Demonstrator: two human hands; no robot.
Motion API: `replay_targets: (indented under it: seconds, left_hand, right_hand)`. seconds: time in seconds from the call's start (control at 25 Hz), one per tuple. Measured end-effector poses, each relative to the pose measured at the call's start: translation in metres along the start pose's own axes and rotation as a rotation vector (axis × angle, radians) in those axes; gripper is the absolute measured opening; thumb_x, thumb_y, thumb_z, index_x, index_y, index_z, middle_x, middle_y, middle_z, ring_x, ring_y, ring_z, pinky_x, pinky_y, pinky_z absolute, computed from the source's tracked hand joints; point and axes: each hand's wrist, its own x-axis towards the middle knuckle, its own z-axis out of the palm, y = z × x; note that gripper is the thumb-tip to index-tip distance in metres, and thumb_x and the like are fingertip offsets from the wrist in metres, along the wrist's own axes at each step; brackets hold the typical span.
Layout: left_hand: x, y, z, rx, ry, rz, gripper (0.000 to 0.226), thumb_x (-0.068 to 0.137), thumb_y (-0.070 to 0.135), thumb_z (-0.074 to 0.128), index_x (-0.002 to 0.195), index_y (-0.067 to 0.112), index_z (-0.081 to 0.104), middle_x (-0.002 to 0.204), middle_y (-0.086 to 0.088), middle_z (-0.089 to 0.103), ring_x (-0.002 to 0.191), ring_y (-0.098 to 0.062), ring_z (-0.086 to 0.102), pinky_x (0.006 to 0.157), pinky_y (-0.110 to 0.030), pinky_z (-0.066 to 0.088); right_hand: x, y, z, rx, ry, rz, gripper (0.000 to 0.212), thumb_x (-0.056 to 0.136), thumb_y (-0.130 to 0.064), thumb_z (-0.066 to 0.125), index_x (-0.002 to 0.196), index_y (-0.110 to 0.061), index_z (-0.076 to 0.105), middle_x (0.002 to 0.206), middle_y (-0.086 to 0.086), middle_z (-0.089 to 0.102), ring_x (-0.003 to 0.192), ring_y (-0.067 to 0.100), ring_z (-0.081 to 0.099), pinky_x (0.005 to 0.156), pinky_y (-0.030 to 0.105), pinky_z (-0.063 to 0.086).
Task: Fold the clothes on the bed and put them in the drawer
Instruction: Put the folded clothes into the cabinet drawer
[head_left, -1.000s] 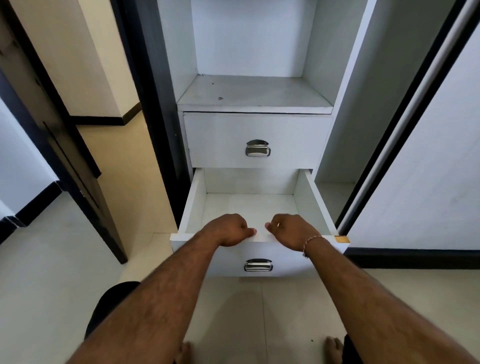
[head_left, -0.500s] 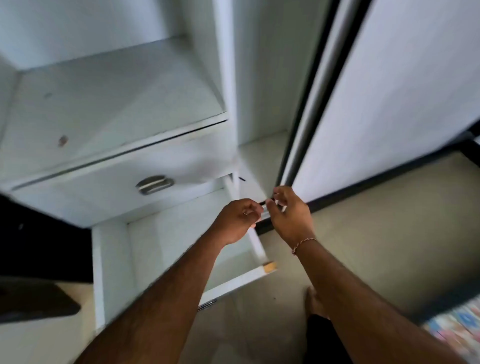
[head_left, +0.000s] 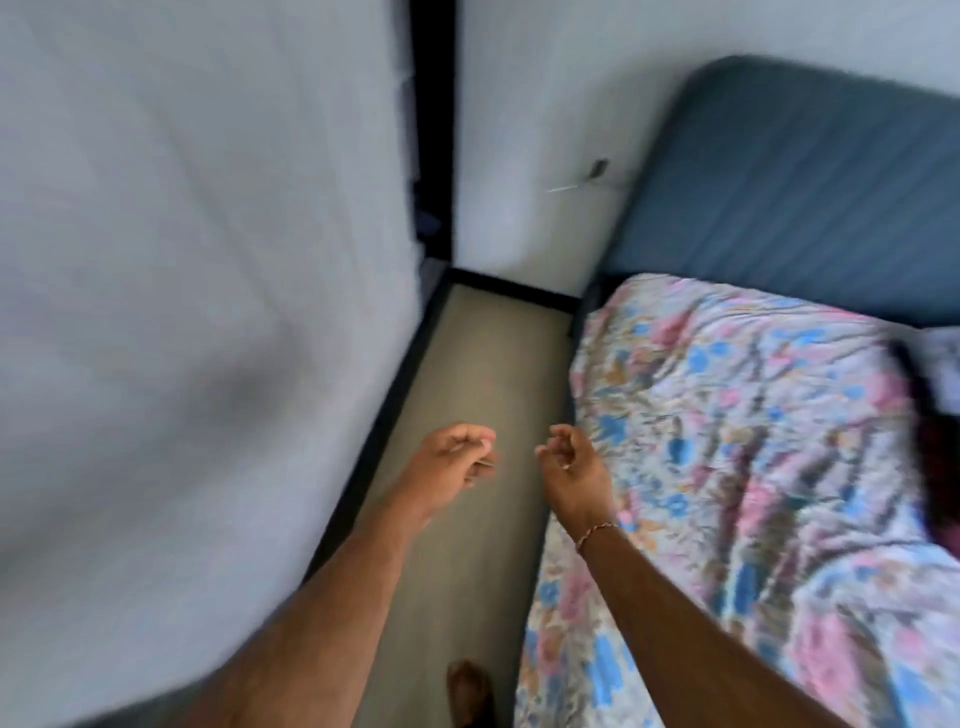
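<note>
A narrow strip of pale tiled floor (head_left: 467, 374) runs away from the viewer between a broad white wardrobe panel (head_left: 197, 291) on the left and a bed (head_left: 737, 467) on the right, ending at a white wall (head_left: 530, 135) with a dark skirting line along its foot; a black vertical strip (head_left: 432, 124) separates the wardrobe panel from that wall; the whole picture is smeared by motion, so fine detail is lost. The bed lies with its long axis running from the lower right toward the upper middle, roughly parallel to the floor strip, its head end pointing at the blue padded headboard (head_left: 810, 187) that stands against the wall; a crumpled floral bedsheet (head_left: 717, 426) in pink, blue and white covers the mattress and hangs down its near side. At the far right edge of the sheet lies something dark (head_left: 940, 467) with a pale piece (head_left: 940, 364) just above it, near the headboard end; both are cut by the frame and too blurred to name as particular garments. The drawer is out of view. Both bare forearms reach forward over the floor strip; the left hand (head_left: 457, 457) hovers above the floor with fingers loosely curled and nothing visibly held; the right hand (head_left: 574, 462), a thin bracelet (head_left: 597, 532) at its wrist, hovers just beside the bed's edge, fingers likewise loosely curled and holding nothing; the two hands are near each other but apart. A bare foot (head_left: 467, 686) shows on the floor at the bottom.
</note>
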Motion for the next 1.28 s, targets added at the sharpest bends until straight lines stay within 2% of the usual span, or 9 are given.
replay_targets:
  seconds: [0.16, 0.28, 0.4, 0.52, 0.64, 0.8, 1.04, 1.2, 1.28]
  left_hand:
    - [0.121, 0.079, 0.062, 0.062, -0.1, 0.014, 0.017, 0.106, 0.014, 0.055, 0.106, 0.02, 0.071, 0.089, -0.001, 0.081, 0.074, -0.011, 0.076, 0.067, -0.025, 0.045]
    - [0.2, 0.13, 0.109, 0.123, -0.234, 0.031, 0.017, 0.107, 0.016, 0.053, 0.11, 0.019, 0.07, 0.097, -0.005, 0.081, 0.085, -0.02, 0.077, 0.07, -0.029, 0.048]
    - [0.259, 0.181, 0.155, 0.209, -0.401, 0.045, 0.017, 0.107, 0.02, 0.054, 0.114, 0.017, 0.07, 0.1, -0.007, 0.08, 0.09, -0.025, 0.076, 0.072, -0.032, 0.05]
    - [0.314, 0.23, 0.218, 0.252, -0.594, 0.012, 0.018, 0.108, 0.017, 0.053, 0.116, 0.011, 0.068, 0.101, -0.013, 0.079, 0.087, -0.027, 0.074, 0.064, -0.028, 0.051]
    - [0.35, 0.261, 0.295, 0.336, -0.753, -0.027, 0.02, 0.108, 0.02, 0.053, 0.119, 0.012, 0.069, 0.102, -0.012, 0.079, 0.098, -0.036, 0.075, 0.073, -0.035, 0.051]
    - [0.398, 0.286, 0.408, 0.362, -0.833, -0.125, 0.022, 0.109, 0.022, 0.053, 0.123, 0.013, 0.067, 0.106, -0.013, 0.079, 0.099, -0.035, 0.076, 0.077, -0.038, 0.053]
    - [0.472, 0.303, 0.567, 0.392, -0.868, -0.173, 0.02, 0.108, 0.02, 0.054, 0.122, 0.014, 0.067, 0.108, -0.015, 0.078, 0.104, -0.038, 0.074, 0.077, -0.04, 0.053]
    - [0.536, 0.311, 0.682, 0.404, -0.955, -0.148, 0.019, 0.106, 0.019, 0.056, 0.121, 0.016, 0.067, 0.113, -0.016, 0.076, 0.105, -0.034, 0.074, 0.075, -0.038, 0.054]
    - [0.566, 0.317, 0.727, 0.523, -1.038, -0.085, 0.019, 0.105, 0.02, 0.056, 0.12, 0.018, 0.066, 0.117, -0.016, 0.074, 0.099, -0.027, 0.075, 0.073, -0.035, 0.052]
  right_hand:
    - [0.091, 0.004, -0.092, 0.041, 0.229, 0.128, 0.023, 0.092, -0.018, 0.067, 0.115, -0.023, 0.063, 0.099, -0.005, 0.07, 0.082, 0.013, 0.064, 0.077, 0.025, 0.047]
    - [0.148, 0.018, -0.135, 0.091, 0.285, 0.285, 0.029, 0.093, -0.019, 0.067, 0.12, -0.026, 0.059, 0.102, -0.008, 0.067, 0.085, 0.014, 0.064, 0.069, 0.011, 0.045]
    - [0.188, 0.037, -0.159, 0.242, 0.365, 0.416, 0.034, 0.086, -0.03, 0.068, 0.116, -0.038, 0.055, 0.102, -0.005, 0.068, 0.082, 0.02, 0.065, 0.075, 0.034, 0.057]
    - [0.22, 0.047, -0.183, 0.376, 0.535, 0.562, 0.036, 0.092, -0.018, 0.068, 0.126, -0.024, 0.057, 0.1, -0.001, 0.067, 0.079, 0.018, 0.062, 0.076, 0.037, 0.053]
    - [0.243, 0.053, -0.219, 0.525, 0.695, 0.64, 0.036, 0.096, -0.014, 0.068, 0.129, -0.02, 0.056, 0.111, 0.006, 0.068, 0.084, 0.021, 0.064, 0.079, 0.037, 0.051]
    - [0.294, 0.082, -0.289, 0.864, 0.922, 0.644, 0.029, 0.1, -0.01, 0.063, 0.126, -0.019, 0.056, 0.117, 0.011, 0.067, 0.095, 0.027, 0.065, 0.075, 0.038, 0.051]
    - [0.411, 0.152, -0.396, 1.174, 1.098, 0.691, 0.032, 0.102, -0.015, 0.062, 0.133, -0.017, 0.056, 0.12, 0.009, 0.067, 0.109, 0.029, 0.065, 0.089, 0.044, 0.053]
    - [0.504, 0.212, -0.449, 1.113, 1.167, 0.725, 0.045, 0.099, -0.017, 0.067, 0.14, -0.015, 0.05, 0.127, 0.009, 0.064, 0.114, 0.027, 0.063, 0.095, 0.044, 0.054]
    - [0.545, 0.238, -0.463, 0.665, 1.132, 0.83, 0.062, 0.091, -0.026, 0.076, 0.145, -0.017, 0.046, 0.138, 0.008, 0.059, 0.118, 0.026, 0.061, 0.098, 0.044, 0.052]
